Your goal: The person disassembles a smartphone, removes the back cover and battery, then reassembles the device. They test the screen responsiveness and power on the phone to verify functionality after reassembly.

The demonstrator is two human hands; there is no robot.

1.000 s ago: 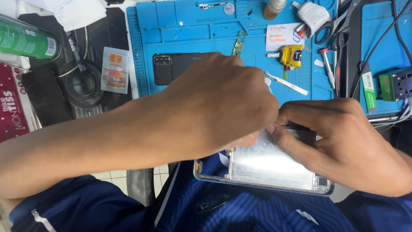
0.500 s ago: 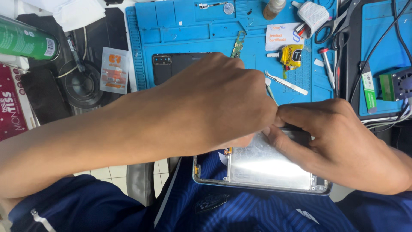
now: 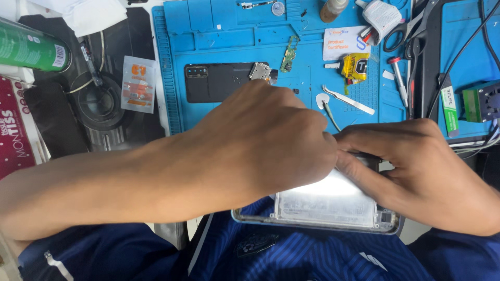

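An opened phone body (image 3: 333, 205) with a silvery inner plate rests over my lap, just in front of the table edge. My left hand (image 3: 265, 138) lies across its upper left part with the fingers curled down onto it. My right hand (image 3: 422, 161) grips its upper right edge, fingertips meeting those of the left hand. What the fingertips pinch is hidden. A black phone back cover (image 3: 221, 80) lies on the blue work mat (image 3: 234, 36) beyond my hands.
On the mat lie tweezers (image 3: 348, 100), a small green circuit board (image 3: 289, 54), a yellow glue tube (image 3: 351, 66), a screwdriver (image 3: 399, 75) and scissors (image 3: 403, 34). A green spray can (image 3: 31, 49) and a small foil packet (image 3: 138, 83) sit at left.
Both hands and the phone body have shifted slightly, the right hand sliding a little left along the top edge. Nothing else has moved.
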